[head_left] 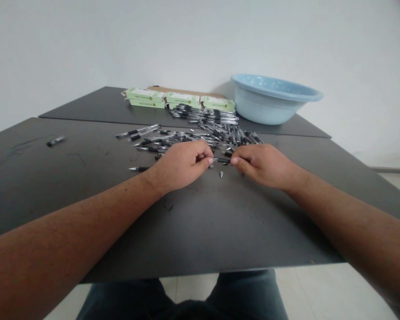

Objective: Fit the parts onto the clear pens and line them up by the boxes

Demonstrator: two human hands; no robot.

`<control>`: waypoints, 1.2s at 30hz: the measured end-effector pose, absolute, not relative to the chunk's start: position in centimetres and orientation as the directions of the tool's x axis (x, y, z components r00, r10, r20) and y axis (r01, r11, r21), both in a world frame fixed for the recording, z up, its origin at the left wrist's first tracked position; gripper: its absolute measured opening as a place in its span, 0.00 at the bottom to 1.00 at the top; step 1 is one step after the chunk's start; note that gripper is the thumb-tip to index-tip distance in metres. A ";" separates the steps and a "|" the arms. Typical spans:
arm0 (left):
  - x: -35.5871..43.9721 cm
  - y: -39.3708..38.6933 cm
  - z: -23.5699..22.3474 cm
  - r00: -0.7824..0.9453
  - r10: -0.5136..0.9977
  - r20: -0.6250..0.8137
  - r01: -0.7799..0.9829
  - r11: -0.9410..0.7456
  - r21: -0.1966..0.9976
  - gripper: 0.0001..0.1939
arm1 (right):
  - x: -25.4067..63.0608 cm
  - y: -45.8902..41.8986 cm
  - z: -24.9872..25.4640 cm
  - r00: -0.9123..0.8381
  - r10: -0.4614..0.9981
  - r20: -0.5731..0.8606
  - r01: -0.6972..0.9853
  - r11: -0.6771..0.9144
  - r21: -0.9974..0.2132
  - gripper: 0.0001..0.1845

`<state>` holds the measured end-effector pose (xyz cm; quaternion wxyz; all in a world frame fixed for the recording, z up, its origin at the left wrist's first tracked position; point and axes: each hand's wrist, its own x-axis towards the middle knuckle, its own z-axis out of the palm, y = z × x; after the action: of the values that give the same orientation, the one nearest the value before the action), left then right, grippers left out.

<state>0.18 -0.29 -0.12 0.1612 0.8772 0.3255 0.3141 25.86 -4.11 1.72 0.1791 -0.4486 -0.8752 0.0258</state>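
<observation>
From where I stand, the dark table [200,231] looks smooth and matte, marked with faint scribbles. Scattered across its middle and far part is a loose heap of pens [220,126], slim clear plastic with ribbed-looking black grips and silvery tips. Beyond them sit pale green printed boxes [183,98], oblong and light, in a row; to their far right stands a round, glossy light-blue basin [266,104] with a wide flared rim. A small cone-shaped metal tip [221,174] lies just nearer than the hands.

The pen barrel [222,160] spans the gap between the two hands, roughly level, at the heap's near edge. The left hand [185,164] pinches its left end between thumb and curled forefinger; the right hand [265,164] grips the right end likewise, knuckles up. Both bare forearms reach in from the near corners, converging.
</observation>
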 end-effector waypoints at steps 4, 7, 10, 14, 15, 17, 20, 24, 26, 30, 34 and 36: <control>0.2 -0.3 -0.2 0.590 0.671 0.450 0.472 -0.738 0.482 0.06 | 25.8 -4.2 1.7 -0.471 0.827 0.306 0.779 0.553 -0.296 0.11; 0.2 -0.3 -0.2 0.592 0.667 0.452 0.469 -0.741 0.480 0.05 | 25.9 -4.1 1.7 -0.508 0.806 0.304 0.784 0.579 -0.225 0.14; 0.2 -0.2 -0.2 0.591 0.667 0.455 0.463 -0.742 0.486 0.05 | 25.9 -4.1 1.7 -0.517 0.806 0.288 0.776 0.583 -0.241 0.15; 0.2 -0.2 -0.2 0.591 0.669 0.452 0.469 -0.740 0.483 0.05 | 25.9 -4.1 1.7 -0.482 0.825 0.296 0.784 0.557 -0.276 0.10; 0.2 -0.2 -0.2 0.590 0.670 0.450 0.473 -0.738 0.481 0.06 | 25.9 -4.1 1.7 -0.498 0.816 0.294 0.784 0.568 -0.249 0.11; 0.2 -0.3 -0.2 0.590 0.674 0.445 0.479 -0.736 0.479 0.06 | 25.8 -4.1 1.7 -0.534 0.796 0.284 0.777 0.595 -0.205 0.13; 0.2 -0.3 -0.2 0.592 0.673 0.444 0.477 -0.736 0.480 0.06 | 25.8 -4.0 1.7 -0.506 0.814 0.285 0.775 0.574 -0.264 0.12; 0.2 -0.3 -0.1 0.593 0.670 0.446 0.473 -0.738 0.481 0.06 | 25.9 -3.9 1.7 -0.508 0.813 0.285 0.783 0.574 -0.241 0.12; 0.2 -0.3 -0.2 0.593 0.669 0.447 0.470 -0.739 0.483 0.06 | 25.9 -3.9 1.6 -0.546 0.792 0.274 0.772 0.602 -0.202 0.16; 0.2 -0.3 -0.3 0.593 0.665 0.453 0.458 -0.742 0.489 0.05 | 25.9 -4.0 1.6 -0.497 0.822 0.279 0.775 0.565 -0.283 0.12; 0.2 -0.2 -0.3 0.598 0.667 0.444 0.465 -0.740 0.485 0.05 | 25.8 -4.0 1.7 -0.534 0.800 0.272 0.780 0.591 -0.206 0.14; 0.2 -0.3 -0.2 0.600 0.668 0.442 0.470 -0.740 0.481 0.05 | 25.8 -4.1 1.8 -0.551 0.790 0.269 0.771 0.606 -0.199 0.17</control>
<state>0.16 -0.25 -0.24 0.1597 0.8799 0.3231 0.3095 25.83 -4.06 1.75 0.1671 -0.4431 -0.8803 0.0289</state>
